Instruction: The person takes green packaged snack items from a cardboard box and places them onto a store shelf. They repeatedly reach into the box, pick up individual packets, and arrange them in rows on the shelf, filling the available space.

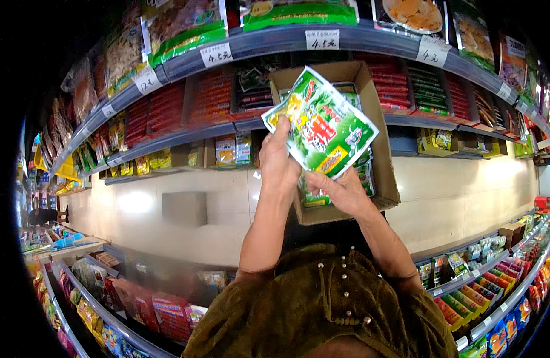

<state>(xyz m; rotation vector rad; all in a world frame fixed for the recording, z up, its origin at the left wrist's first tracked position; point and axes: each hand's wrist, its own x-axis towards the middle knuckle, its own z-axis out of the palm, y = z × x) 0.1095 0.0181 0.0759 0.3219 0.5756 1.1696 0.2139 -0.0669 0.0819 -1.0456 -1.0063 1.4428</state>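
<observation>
A flat green-and-white plastic food packet (pixel 324 129) is tilted in front of me, printed side up. My left hand (pixel 279 154) grips its left corner, with the thumb lying on top. At the lower edge my right hand (pixel 340 190) pinches it, thumb uppermost and fingers partly hidden beneath. Below the packet is an open cardboard box (pixel 384 156), its far end up against the middle shelf. More green packets (pixel 317 199) lie inside the box, largely covered by the held packet and my hands.
Ahead, a shelf rail (pixel 266 44) carries handwritten price tags above bagged foods. Boxes of red packets (pixel 208 91) fill the middle shelf. A grey block-like object (pixel 184 209) is on the tiled floor. Snack shelves (pixel 481 282) stand behind me; a person (pixel 44 216) is far left.
</observation>
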